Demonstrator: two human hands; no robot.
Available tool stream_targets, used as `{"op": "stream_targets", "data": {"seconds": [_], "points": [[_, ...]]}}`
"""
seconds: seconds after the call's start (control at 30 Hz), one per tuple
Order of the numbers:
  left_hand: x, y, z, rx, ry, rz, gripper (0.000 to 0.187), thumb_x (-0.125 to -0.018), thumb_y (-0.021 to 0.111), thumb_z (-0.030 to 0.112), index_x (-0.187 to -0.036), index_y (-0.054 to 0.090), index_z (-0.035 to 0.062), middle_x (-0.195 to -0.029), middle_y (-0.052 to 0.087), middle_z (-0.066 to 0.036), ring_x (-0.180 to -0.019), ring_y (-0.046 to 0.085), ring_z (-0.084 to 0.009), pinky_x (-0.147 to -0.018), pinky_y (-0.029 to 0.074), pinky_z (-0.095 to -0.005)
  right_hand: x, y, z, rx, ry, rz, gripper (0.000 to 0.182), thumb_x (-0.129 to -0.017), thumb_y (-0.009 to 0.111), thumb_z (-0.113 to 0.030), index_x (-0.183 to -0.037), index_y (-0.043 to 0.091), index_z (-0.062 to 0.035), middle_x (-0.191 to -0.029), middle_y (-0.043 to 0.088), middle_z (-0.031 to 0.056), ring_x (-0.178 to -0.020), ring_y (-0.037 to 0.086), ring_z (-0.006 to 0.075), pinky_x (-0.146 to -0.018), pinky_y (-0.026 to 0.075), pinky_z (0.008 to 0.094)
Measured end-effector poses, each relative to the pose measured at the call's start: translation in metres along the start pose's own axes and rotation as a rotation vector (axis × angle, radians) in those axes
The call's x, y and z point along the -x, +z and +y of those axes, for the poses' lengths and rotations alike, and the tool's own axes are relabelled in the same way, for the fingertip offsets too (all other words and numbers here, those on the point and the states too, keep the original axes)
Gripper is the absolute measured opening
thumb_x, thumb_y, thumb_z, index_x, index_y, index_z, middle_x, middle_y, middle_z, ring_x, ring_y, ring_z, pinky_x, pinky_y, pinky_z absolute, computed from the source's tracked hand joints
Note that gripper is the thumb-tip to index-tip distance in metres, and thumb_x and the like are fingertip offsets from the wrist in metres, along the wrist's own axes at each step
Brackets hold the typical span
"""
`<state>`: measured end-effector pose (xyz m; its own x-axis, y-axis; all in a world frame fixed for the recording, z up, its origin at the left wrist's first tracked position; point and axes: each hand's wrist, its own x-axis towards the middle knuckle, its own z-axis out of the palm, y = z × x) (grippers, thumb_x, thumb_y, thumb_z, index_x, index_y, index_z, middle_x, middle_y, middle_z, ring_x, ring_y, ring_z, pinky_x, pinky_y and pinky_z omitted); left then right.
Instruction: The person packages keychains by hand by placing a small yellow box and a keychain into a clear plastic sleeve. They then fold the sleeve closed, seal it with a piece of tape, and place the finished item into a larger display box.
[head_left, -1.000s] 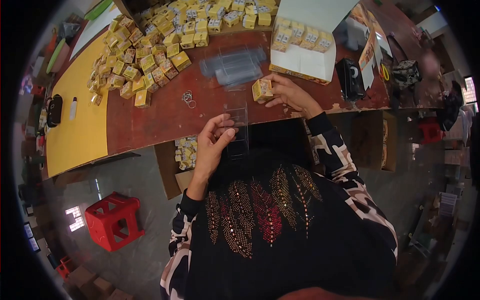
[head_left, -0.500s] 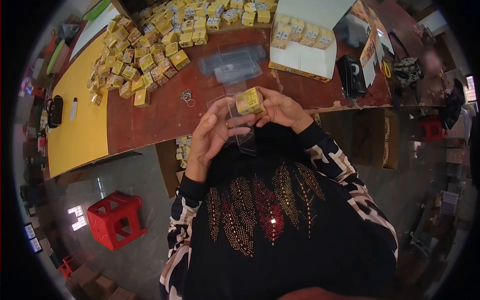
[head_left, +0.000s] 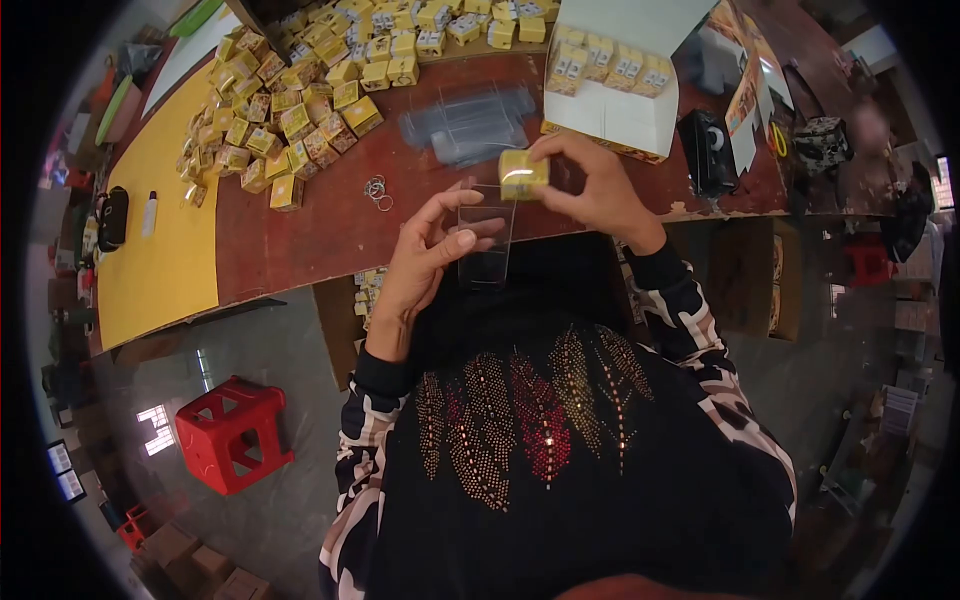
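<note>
My left hand (head_left: 432, 243) is closed around a clear plastic box (head_left: 487, 262), held upright over the table's front edge. Between the thumb and fingers of my right hand (head_left: 597, 190) is a small yellow printed box (head_left: 522, 177), just above the top end of the clear box. Light glints off the yellow box's face. Flattened clear plastic boxes (head_left: 465, 122) lie on the table beyond my hands. Some metal rings (head_left: 376, 192) rest to the left of my left hand.
Many small yellow boxes (head_left: 300, 125) are heaped at the back left. An open white display box (head_left: 625, 115) holding several small boxes stands at the back right, beside a black tape dispenser (head_left: 708, 150). A red stool (head_left: 232, 433) is on the floor at left.
My right hand has lifted the yellow box up and right, away from my left fingers. The clear box has turned more upright, and my left hand has closed around it.
</note>
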<state>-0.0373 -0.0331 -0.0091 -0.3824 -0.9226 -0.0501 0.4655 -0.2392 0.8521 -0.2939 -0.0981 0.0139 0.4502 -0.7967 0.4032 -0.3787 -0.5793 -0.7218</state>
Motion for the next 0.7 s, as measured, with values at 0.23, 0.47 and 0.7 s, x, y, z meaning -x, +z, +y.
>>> {"op": "stream_targets", "data": {"seconds": [0.23, 0.47, 0.7], "points": [[0.001, 0.007, -0.006, -0.129, -0.017, 0.067, 0.052, -0.084, 0.072, -0.005, -0.133, 0.052, -0.0010, -0.132, 0.060, -0.015, -0.121, 0.060, -0.0246, -0.098, 0.052, -0.0322, 0.001, 0.005, -0.024, -0.675, -0.016, 0.182, 0.035, -0.089, 0.069, -0.002, -0.120, 0.053, 0.0004, -0.121, 0.060, 0.0103, -0.114, 0.059, 0.0168, -0.102, 0.047, 0.0314], [0.005, 0.012, -0.010, -0.097, 0.086, 0.116, 0.054, -0.083, 0.072, -0.006, -0.133, 0.052, -0.0014, -0.131, 0.060, -0.015, -0.122, 0.059, -0.0225, -0.098, 0.050, -0.0297, -0.003, 0.001, -0.037, -0.079, -0.106, 0.108, 0.030, -0.080, 0.076, -0.010, -0.108, 0.066, -0.0053, -0.111, 0.066, 0.0111, -0.106, 0.062, 0.0265, -0.093, 0.049, 0.0356], [0.007, 0.020, -0.015, -0.071, 0.094, 0.165, 0.053, -0.084, 0.073, -0.005, -0.132, 0.052, -0.0013, -0.129, 0.060, -0.014, -0.121, 0.059, -0.0218, -0.098, 0.050, -0.0295, -0.006, -0.001, -0.039, -0.044, -0.124, 0.113, 0.030, -0.080, 0.074, -0.008, -0.109, 0.065, -0.0054, -0.110, 0.065, 0.0118, -0.105, 0.062, 0.0292, -0.091, 0.050, 0.0363]]}}
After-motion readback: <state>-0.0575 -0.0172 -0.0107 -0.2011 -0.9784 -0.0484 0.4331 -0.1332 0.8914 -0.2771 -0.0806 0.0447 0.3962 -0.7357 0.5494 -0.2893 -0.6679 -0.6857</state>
